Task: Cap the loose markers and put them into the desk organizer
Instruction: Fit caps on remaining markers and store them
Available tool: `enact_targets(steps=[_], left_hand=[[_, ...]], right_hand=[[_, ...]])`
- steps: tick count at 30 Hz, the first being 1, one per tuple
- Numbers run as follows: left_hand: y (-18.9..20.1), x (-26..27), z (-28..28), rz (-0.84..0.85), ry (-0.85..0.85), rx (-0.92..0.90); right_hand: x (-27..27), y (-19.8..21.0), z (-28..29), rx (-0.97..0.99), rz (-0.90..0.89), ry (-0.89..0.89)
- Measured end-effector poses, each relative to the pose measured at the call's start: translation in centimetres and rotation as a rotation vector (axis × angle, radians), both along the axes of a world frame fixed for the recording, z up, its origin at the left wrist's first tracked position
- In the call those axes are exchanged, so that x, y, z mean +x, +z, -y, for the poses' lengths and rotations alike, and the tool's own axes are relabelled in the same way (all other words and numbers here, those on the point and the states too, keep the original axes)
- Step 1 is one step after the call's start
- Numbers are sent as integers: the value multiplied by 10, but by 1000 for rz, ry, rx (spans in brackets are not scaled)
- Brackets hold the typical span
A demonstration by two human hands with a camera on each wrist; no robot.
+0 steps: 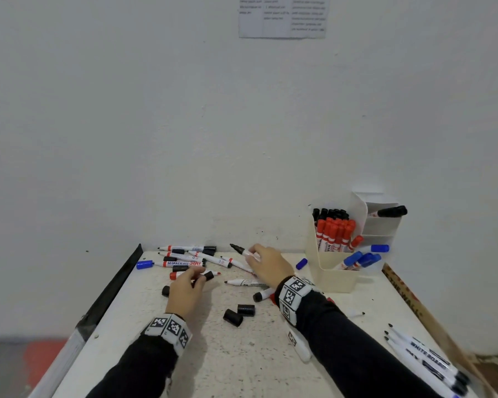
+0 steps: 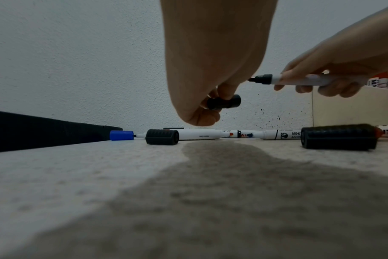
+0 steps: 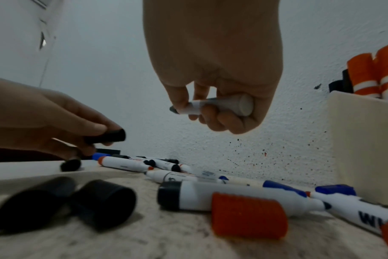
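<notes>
**Cap and marker lifted, not yet joined**

While both hands hang above the desk (image 1: 242, 354), its bare front half gives the widest room to move; the wall closes the far edge, and a black strip (image 1: 118, 285) borders the side out beyond the left hand (image 1: 186, 294). Beyond and outward of the right hand (image 1: 270, 268) stands the desk organizer (image 1: 335, 275), backed to the wall, its front pockets already packed with capped red, black and blue markers, so the drop looks a short reach away. Past the left hand's fingertips lies the heap of loose markers (image 1: 190, 258), most pointing crosswise, which likely keeps their ends easy to pick.

That right hand curls round a black marker (image 2: 299, 81), bare tip (image 2: 254, 78) aimed toward the left hand, probably to meet a cap. Left fingers (image 3: 93, 127) pinch a black cap (image 2: 224, 103), held just below and short of that tip, with a clear gap between them.

Two spare black caps (image 1: 239, 314) sit between the wrists, and a blue cap (image 1: 301, 263) lies just beside the organizer.
</notes>
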State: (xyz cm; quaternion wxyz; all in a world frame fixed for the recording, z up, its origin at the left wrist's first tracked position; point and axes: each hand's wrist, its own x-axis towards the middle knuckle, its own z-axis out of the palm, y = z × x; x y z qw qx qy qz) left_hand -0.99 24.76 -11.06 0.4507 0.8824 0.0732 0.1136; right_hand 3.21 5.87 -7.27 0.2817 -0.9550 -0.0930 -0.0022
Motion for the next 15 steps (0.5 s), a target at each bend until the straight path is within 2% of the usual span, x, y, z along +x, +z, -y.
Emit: enact_targets(steps=[3,9,15], left_hand=[[1,2,-1,22,-17,12],[8,-2,13,37,-71,-16],[16,-8,30,26,-249,-14]], right_hand=[[-11,-3,5,-27,-7,6],[-27,-1,11,-205,18,36],[-40,0,12,-215,56,117]])
